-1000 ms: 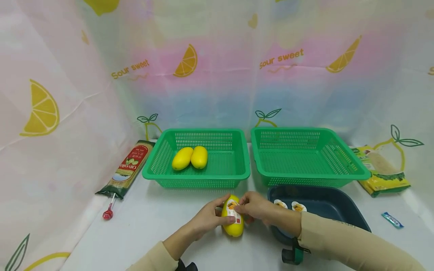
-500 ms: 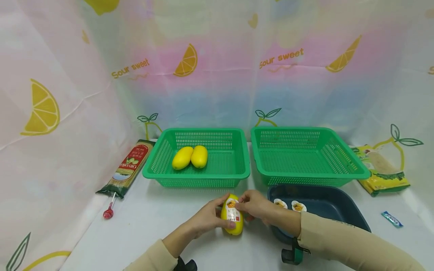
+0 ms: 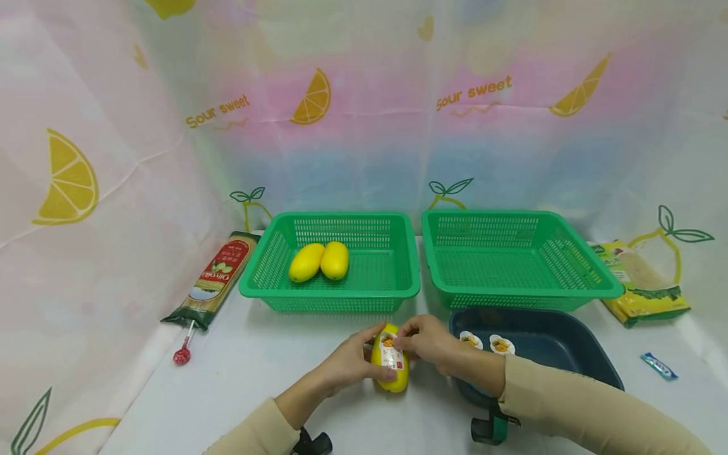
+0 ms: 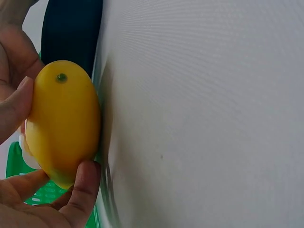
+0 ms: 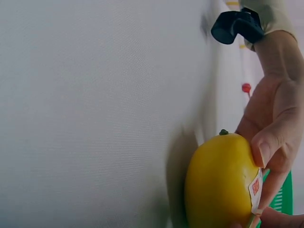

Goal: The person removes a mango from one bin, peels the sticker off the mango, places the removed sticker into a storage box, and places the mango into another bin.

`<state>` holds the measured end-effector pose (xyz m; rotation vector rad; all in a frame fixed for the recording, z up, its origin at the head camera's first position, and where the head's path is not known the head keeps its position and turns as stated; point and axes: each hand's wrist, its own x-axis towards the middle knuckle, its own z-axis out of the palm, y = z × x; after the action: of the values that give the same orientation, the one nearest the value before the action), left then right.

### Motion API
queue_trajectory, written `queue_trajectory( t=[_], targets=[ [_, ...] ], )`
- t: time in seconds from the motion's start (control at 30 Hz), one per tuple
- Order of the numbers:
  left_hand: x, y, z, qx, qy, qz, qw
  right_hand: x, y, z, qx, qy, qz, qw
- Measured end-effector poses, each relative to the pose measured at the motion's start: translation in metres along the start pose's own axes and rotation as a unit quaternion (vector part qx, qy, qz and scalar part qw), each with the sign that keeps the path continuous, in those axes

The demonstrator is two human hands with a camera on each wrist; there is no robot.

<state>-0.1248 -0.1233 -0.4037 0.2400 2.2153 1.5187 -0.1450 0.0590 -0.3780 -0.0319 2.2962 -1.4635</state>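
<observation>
A yellow mango (image 3: 396, 381) stands tilted above the white table, in front of the baskets. My left hand (image 3: 345, 365) grips its left side, with the thumb across the near part and fingers on the far side. On its upper face lies a white label sticker (image 3: 391, 357) with an orange fruit picture. At the label's upper right edge, my right hand (image 3: 429, 341) pinches with curled thumb and finger. In the left wrist view the mango (image 4: 64, 121) shows its green stem end. In the right wrist view the label (image 5: 256, 190) shows edge-on, seeming slightly raised.
Two mangoes (image 3: 334, 260) lie in the left green basket (image 3: 330, 294). A second green basket (image 3: 523, 293) stands right. The dark blue tray (image 3: 557, 341), partly behind my right forearm, holds stickers (image 3: 502, 345). Pasta packet (image 3: 218, 278), lollipop (image 3: 182, 355), yellow bag (image 3: 645, 294) and small candy (image 3: 658, 366) lie at the sides.
The mango has tilted slightly and my left thumb has slid a little lower along it, uncovering more of the label. My right hand stays at the label's upper edge.
</observation>
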Motion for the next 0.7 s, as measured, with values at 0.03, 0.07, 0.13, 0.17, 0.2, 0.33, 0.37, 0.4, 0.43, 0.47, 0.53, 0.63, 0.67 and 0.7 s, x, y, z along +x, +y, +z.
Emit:
queue_trajectory(
  t=[0.03,0.07,0.13,0.17,0.2,0.33,0.37,0.4,0.43,0.47,0.53,0.63,0.67,0.7],
  targets=[
    [0.0001,0.0002,0.0001,0.001,0.001,0.0,1.0,-0.0002,-0.0002,-0.0003,0.002,-0.002,-0.003,1.0],
    [0.0002,0.0003,0.0002,0.002,0.001,-0.001,1.0,-0.0004,-0.0006,-0.0007,0.003,-0.005,-0.006,1.0],
    [0.0001,0.0006,0.0003,0.004,0.002,-0.002,1.0,-0.0008,-0.0013,-0.0018,0.004,-0.011,-0.013,1.0],
    [0.0,0.0007,0.0002,0.007,0.003,-0.003,1.0,-0.0009,-0.0016,-0.0022,0.005,-0.014,-0.017,1.0],
    [-0.0001,0.0009,0.0,0.009,0.003,-0.003,0.9999,-0.0011,-0.002,-0.0027,0.007,-0.016,-0.02,1.0],
    [0.0,0.0016,-0.0009,0.012,-0.004,-0.003,0.9999,-0.0015,-0.0022,-0.0048,0.019,-0.01,-0.034,0.999],
    [-0.0001,0.0015,-0.0014,0.009,-0.009,-0.002,0.9999,-0.0013,-0.002,-0.0051,0.024,-0.006,-0.036,0.999],
    [-0.0003,0.0015,-0.002,0.006,-0.016,-0.002,0.9999,-0.0013,-0.0018,-0.0054,0.026,-0.004,-0.037,0.999],
    [-0.0006,0.0014,-0.0024,0.003,-0.022,-0.001,0.9998,-0.0013,-0.0016,-0.0057,0.028,-0.003,-0.038,0.999],
    [-0.0006,0.0011,-0.0027,-0.002,-0.029,0.0,0.9996,-0.0012,-0.0011,-0.0058,0.03,-0.002,-0.038,0.999],
    [-0.0012,0.0009,-0.003,-0.005,-0.035,0.003,0.9994,-0.0012,-0.0004,-0.0059,0.032,-0.001,-0.04,0.999],
    [-0.0009,0.0006,-0.0022,-0.008,-0.032,0.009,0.9994,-0.0011,0.0003,-0.0059,0.03,-0.001,-0.047,0.998],
    [-0.0004,0.0006,-0.0017,-0.008,-0.026,0.011,0.9996,-0.0008,0.0005,-0.0059,0.028,0.001,-0.052,0.998],
    [0.0002,0.0004,-0.0011,-0.006,-0.019,0.012,0.9997,-0.0007,0.0004,-0.006,0.027,0.004,-0.055,0.998]
  ],
)
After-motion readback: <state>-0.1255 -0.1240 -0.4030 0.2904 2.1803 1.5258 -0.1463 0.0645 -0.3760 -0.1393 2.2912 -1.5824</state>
